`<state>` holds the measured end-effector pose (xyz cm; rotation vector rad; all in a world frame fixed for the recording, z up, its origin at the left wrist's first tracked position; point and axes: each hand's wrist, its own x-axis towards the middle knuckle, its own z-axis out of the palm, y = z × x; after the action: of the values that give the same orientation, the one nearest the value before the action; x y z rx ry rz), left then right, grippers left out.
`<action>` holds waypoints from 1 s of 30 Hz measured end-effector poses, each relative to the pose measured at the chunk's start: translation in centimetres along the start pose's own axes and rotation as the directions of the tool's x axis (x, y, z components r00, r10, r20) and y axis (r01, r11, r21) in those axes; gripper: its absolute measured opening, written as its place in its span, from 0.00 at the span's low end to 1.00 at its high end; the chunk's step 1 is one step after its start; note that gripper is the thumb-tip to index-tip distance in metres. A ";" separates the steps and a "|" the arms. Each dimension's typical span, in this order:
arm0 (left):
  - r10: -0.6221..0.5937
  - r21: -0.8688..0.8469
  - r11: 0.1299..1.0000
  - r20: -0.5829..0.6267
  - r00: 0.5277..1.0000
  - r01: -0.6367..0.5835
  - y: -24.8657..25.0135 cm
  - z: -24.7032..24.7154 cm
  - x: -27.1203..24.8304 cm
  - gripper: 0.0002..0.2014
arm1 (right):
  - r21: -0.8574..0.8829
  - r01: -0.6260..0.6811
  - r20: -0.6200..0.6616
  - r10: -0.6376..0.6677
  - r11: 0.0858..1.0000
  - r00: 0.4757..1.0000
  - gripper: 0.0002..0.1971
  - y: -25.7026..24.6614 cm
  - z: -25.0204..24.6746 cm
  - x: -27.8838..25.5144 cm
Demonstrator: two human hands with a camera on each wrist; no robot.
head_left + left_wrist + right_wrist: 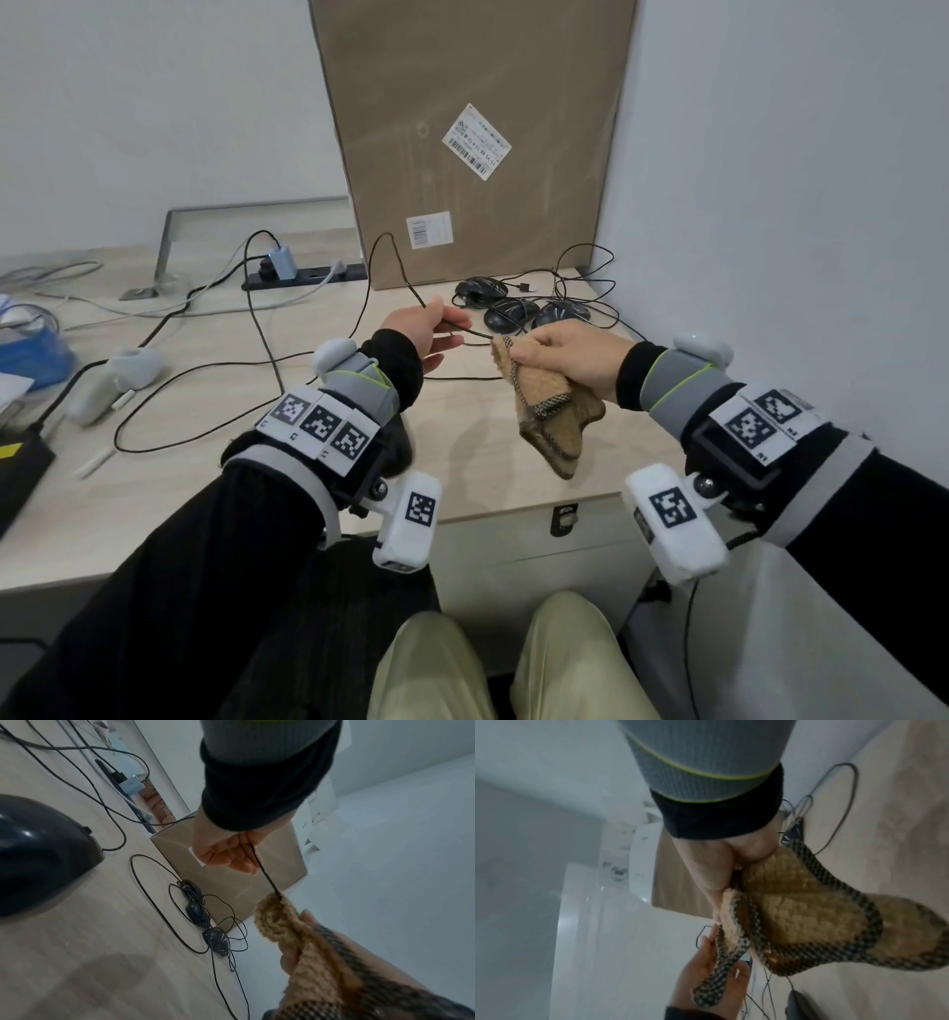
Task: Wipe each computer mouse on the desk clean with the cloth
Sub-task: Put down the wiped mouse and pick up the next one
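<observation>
My right hand (pixel 570 354) grips a tan knitted cloth (pixel 552 416) with a dark checked border, held up above the desk (pixel 462 462). My left hand (pixel 426 331) pinches a thin black mouse cable (pixel 464 334) that runs straight into the cloth's folded top. In the left wrist view the cable (pixel 267 876) crosses the left hand (pixel 226 854) and ends in the cloth (pixel 308 953). Three black mice (pixel 480 290) (pixel 508 314) (pixel 560 312) lie together at the back right among tangled cables. A fourth black mouse (pixel 38 852) lies under my left wrist, mostly hidden in the head view.
A tall cardboard box (pixel 462 128) leans against the wall behind the mice. A black power strip (pixel 308 275) with plugs lies at the back. White controllers (pixel 118 375), a blue box (pixel 31 349) and a black device (pixel 20 462) occupy the left. The wall closes off the right.
</observation>
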<state>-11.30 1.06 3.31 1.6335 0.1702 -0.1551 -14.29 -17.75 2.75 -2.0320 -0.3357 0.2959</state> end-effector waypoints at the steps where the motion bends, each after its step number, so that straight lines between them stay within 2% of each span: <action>1: -0.002 -0.004 1.000 -0.003 1.000 0.002 0.0 -0.2 0.0 0.23 | 0.167 -0.006 0.062 -0.005 0.986 0.998 0.10 0.4 -0.2 0.1; 2: -0.003 -0.007 1.000 -0.006 1.000 0.003 0.1 -0.3 0.0 0.23 | 0.293 -0.026 0.127 -0.012 0.956 0.992 0.06 0.8 -0.4 0.1; 3: -0.002 -0.011 1.000 -0.010 1.000 0.002 0.1 -0.5 0.0 0.23 | 0.389 -0.046 0.182 -0.028 0.920 0.983 0.08 1.0 -0.6 0.1; 5: -0.001 -0.029 1.000 -0.023 1.000 0.000 0.1 -0.7 -0.1 0.23 | 0.514 -0.092 0.267 -0.057 0.853 0.962 0.22 1.2 -1.0 0.1; 7: 0.002 -0.058 0.998 -0.034 0.999 -0.004 0.2 -0.7 -0.1 0.23 | 0.534 -0.098 0.276 -0.064 0.839 0.959 0.25 1.1 -1.1 0.0; 11: -0.010 -0.132 0.991 -0.044 0.999 0.004 0.3 -0.7 -0.3 0.22 | 0.371 -0.060 0.094 0.026 0.927 0.995 0.12 0.7 -0.6 0.1; 13: -0.025 -0.190 0.982 -0.035 0.999 0.018 0.3 -0.4 -0.4 0.22 | 0.363 -0.026 -0.040 0.044 0.931 0.998 0.10 1.0 -0.2 0.7; 15: -0.056 -0.265 0.963 -0.015 0.998 0.050 0.3 0.0 -0.7 0.20 | 0.319 0.017 -0.191 0.046 0.948 0.980 0.07 1.4 0.3 1.3; 18: -0.117 -0.293 0.947 0.078 0.990 0.135 0.0 0.9 -1.5 0.15 | 0.068 0.026 -0.378 0.002 0.997 0.926 0.06 1.6 0.7 2.0; 21: -0.152 -0.207 0.959 0.200 0.968 0.194 -0.4 2.2 -2.4 0.12 | -0.125 0.018 -0.465 -0.074 0.992 0.882 0.11 1.6 1.2 2.3; 23: -0.145 -0.200 0.962 0.199 0.969 0.185 -0.5 3.0 -2.7 0.11 | -0.176 0.025 -0.477 -0.107 0.984 0.872 0.11 1.6 1.6 2.1; 26: -0.123 -0.227 0.962 0.133 0.983 0.151 -0.2 3.2 -2.6 0.11 | -0.061 0.049 -0.497 -0.073 0.997 0.865 0.13 2.2 1.3 2.3; 29: -0.077 -0.265 0.959 0.091 0.993 0.099 -0.1 2.7 -2.3 0.12 | 0.238 0.024 -0.577 0.121 0.971 0.808 0.21 3.8 -0.3 2.9; 30: -0.052 -0.272 0.959 0.087 0.995 0.074 -0.1 2.5 -2.3 0.12 | 0.337 0.049 -0.577 0.165 0.940 0.800 0.20 3.9 -0.7 2.6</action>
<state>-13.57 -1.47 3.56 1.3428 0.1756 -0.2340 -11.16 -19.14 -0.50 -1.6842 0.1731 -0.2519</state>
